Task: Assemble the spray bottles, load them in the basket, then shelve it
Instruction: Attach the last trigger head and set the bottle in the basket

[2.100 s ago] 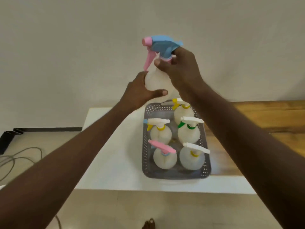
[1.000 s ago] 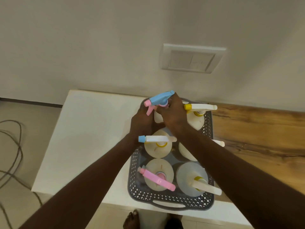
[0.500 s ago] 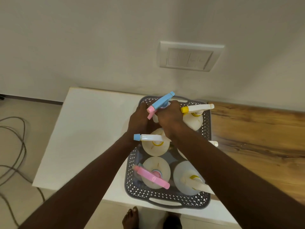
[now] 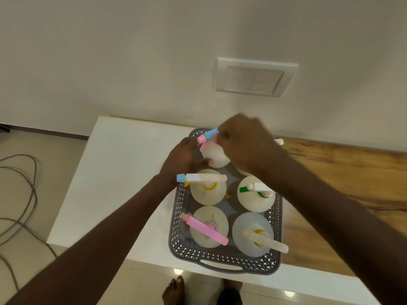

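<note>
White tabletop [image 4: 123, 172] runs along a plain off-white wall [image 4: 110, 51], w/ a wood-grain counter section [image 4: 352, 183] on the right and a white switch plate [image 4: 253, 78] on the wall above. Grey perforated plastic basket [image 4: 176, 234] sits at the seam between the white and wood parts, its handle poking over the front edge.

Left hand [image 4: 182, 159] is wrapped around the side of the translucent white spray bottle w/ the blue-and-pink trigger head [image 4: 214, 156], thumb across its body. Right hand [image 4: 246, 142] is closed over the top of that same bottle, fingers on the head; it's blurry, so can't make out exactly how the fingers sit. Bottle is in the back-left corner of the basket; can't tell if it's touching the bottom.

Other bottles in there, all upright: one w/ a white head and blue nozzle tip [image 4: 208, 190] mid-left, one w/ a green-trimmed white head [image 4: 255, 194] mid-right, one w/ a pink head [image 4: 209, 227] front-left, one w/ a white head and yellow collar [image 4: 253, 234] front-right. Tip of another white head [image 4: 279, 141] peeks out behind the right hand, back-right.

Grey cables [image 4: 19, 194] loop on the tiled floor [image 4: 28, 216] to the left. Bare foot [image 4: 174, 291] shows below the table edge.
</note>
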